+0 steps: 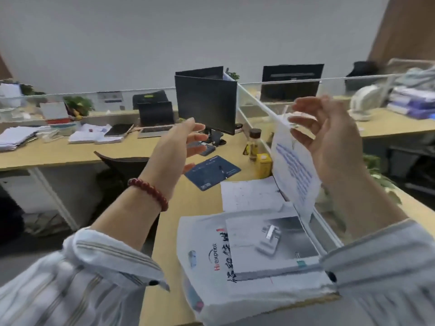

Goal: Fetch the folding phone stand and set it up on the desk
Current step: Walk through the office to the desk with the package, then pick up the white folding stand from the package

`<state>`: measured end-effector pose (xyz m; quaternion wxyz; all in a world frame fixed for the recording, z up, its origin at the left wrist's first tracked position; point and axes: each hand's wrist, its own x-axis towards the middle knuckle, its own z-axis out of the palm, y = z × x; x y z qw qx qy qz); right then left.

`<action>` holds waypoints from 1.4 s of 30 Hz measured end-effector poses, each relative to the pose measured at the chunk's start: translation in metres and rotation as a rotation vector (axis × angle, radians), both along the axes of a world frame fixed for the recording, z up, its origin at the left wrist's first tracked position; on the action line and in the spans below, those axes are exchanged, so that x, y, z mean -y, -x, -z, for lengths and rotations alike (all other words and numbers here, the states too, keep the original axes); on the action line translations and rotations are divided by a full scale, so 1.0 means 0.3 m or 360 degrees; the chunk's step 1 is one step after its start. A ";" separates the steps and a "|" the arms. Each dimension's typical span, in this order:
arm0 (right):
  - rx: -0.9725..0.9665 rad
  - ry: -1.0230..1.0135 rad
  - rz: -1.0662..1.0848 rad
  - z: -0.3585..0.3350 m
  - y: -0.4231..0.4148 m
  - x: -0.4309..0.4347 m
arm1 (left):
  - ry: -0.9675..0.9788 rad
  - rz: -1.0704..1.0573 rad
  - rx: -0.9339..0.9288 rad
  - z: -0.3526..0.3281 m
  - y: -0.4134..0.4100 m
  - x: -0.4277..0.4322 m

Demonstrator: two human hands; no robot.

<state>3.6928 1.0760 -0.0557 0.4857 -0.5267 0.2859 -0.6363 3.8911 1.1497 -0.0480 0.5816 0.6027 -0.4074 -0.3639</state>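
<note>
A small silver folding phone stand point(269, 238) shows on top of a flat grey box point(254, 260); blur hides whether it is the real stand or a printed picture. The box rests on a white plastic bag with a red logo point(207, 267) at the near end of the wooden desk point(188, 208). My right hand point(329, 142) is raised above the desk, fingers pinched on the top of a white pouch with blue print point(294, 170) that hangs down. My left hand point(181, 147) hovers in the air to its left, fingers spread, holding nothing.
A dark monitor point(204, 104), a blue mouse pad point(211, 171), a yellow box point(263, 165) and a glass bottle point(254, 144) stand farther along the desk. A low white divider point(259, 100) runs along its right side. A loose sheet point(249, 194) lies behind the bag. A dark chair point(122, 165) stands left.
</note>
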 end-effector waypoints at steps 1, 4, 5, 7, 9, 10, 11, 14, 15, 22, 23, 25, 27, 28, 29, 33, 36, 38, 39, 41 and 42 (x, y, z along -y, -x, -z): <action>-0.0014 -0.0032 0.0084 0.015 -0.002 0.004 | -0.0033 0.0063 -0.0011 0.004 -0.010 0.035; -0.0023 -0.0133 0.0299 0.072 0.002 0.009 | -0.0075 0.0285 -0.0008 0.044 -0.018 0.131; -0.0039 -0.0165 0.0367 0.092 0.006 0.005 | -0.0092 0.0356 -0.0020 0.062 -0.012 0.160; -0.0082 -0.0222 0.0492 0.134 0.018 -0.002 | -0.0156 0.0468 -0.0076 0.106 0.009 0.211; -0.0094 -0.0294 0.0585 0.175 0.030 -0.002 | -0.0216 0.0567 -0.0081 0.156 0.036 0.259; -0.0099 -0.0330 0.0623 0.200 0.037 0.002 | -0.0246 0.0618 -0.0073 0.184 0.049 0.280; -0.0112 -0.0363 0.0657 0.224 0.045 0.007 | -0.0278 0.0667 -0.0084 0.213 0.065 0.300; -0.0135 -0.0473 0.0707 0.306 0.071 0.033 | -0.0368 0.0744 -0.0126 0.298 0.113 0.358; -0.0137 -0.0511 0.0708 0.335 0.080 0.049 | -0.0397 0.0756 -0.0127 0.325 0.129 0.380; -0.0244 -0.0748 0.0580 0.546 0.110 0.214 | -0.0595 0.0713 -0.0103 0.535 0.191 0.528; -0.0262 -0.0794 0.0551 0.577 0.110 0.241 | -0.0621 0.0704 -0.0093 0.570 0.196 0.547; -0.0285 -0.0902 0.0502 0.646 0.103 0.299 | -0.0683 0.0691 -0.0064 0.647 0.200 0.592; -0.0347 -0.1014 0.0479 0.723 0.097 0.351 | -0.0772 0.0705 -0.0057 0.724 0.203 0.632; -0.0391 -0.1075 0.0458 0.763 0.095 0.377 | -0.0828 0.0718 -0.0069 0.763 0.203 0.653; -0.0435 -0.1148 0.0429 0.803 0.093 0.405 | -0.0893 0.0728 -0.0092 0.804 0.206 0.677; -0.0800 -0.1528 0.0262 0.956 0.087 0.508 | -0.1149 0.0760 -0.0136 0.945 0.218 0.760; -0.1015 -0.1753 0.0172 1.036 0.081 0.557 | -0.1341 0.0792 -0.0126 1.023 0.230 0.805; -0.1090 -0.1877 0.0139 1.072 0.079 0.580 | -0.1447 0.0816 -0.0107 1.068 0.238 0.828; -0.1114 -0.1944 0.0126 1.086 0.081 0.590 | -0.1496 0.0817 -0.0109 1.092 0.245 0.841; -0.1158 -0.2067 0.0084 1.110 0.085 0.595 | -0.1587 0.0809 -0.0156 1.130 0.262 0.854; -0.1189 -0.2117 0.0056 1.121 0.086 0.595 | -0.1627 0.0801 -0.0184 1.144 0.270 0.861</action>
